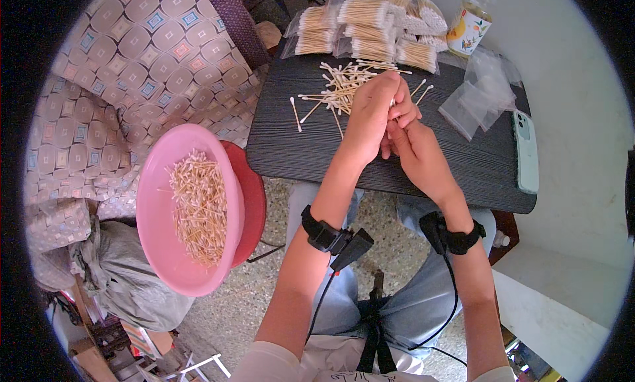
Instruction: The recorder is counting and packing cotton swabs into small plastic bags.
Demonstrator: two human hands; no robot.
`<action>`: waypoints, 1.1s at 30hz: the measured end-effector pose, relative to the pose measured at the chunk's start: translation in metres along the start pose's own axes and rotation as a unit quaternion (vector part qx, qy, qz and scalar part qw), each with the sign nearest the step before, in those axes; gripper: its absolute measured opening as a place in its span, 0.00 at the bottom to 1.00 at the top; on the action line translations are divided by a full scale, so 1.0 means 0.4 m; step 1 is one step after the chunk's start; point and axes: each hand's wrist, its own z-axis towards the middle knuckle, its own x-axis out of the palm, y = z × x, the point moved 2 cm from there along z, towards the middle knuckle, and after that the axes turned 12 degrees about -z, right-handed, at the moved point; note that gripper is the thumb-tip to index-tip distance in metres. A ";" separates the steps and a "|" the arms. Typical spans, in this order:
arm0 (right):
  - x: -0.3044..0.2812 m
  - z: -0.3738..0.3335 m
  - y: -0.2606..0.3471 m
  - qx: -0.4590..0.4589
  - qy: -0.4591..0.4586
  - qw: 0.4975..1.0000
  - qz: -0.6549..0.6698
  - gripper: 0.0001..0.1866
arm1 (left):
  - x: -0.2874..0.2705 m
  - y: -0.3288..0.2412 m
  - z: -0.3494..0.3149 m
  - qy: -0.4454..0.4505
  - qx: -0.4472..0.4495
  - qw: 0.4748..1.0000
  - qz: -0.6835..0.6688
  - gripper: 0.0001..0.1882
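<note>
My left hand and my right hand meet over the dark table, fingers closed and partly overlapping. A small white tip, like that of a cotton swab, shows between the fingers of my left hand. What my right fingers pinch is hidden. Just beyond my left hand lies a loose heap of cotton swabs with wooden sticks and white tips. A few single swabs are scattered around it. Clear plastic bags, flat and apparently unfilled, lie to the right of my hands.
Bags packed with swabs are piled at the table's far edge, beside a bottle. A phone lies at the right edge. To the left, a pink basin full of swabs rests on a red stool. A wall borders the right.
</note>
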 end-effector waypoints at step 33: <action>-0.122 -0.081 -0.054 0.117 -0.093 0.970 0.193 0.11 | 0.023 0.099 0.016 0.069 0.188 0.877 0.437 0.18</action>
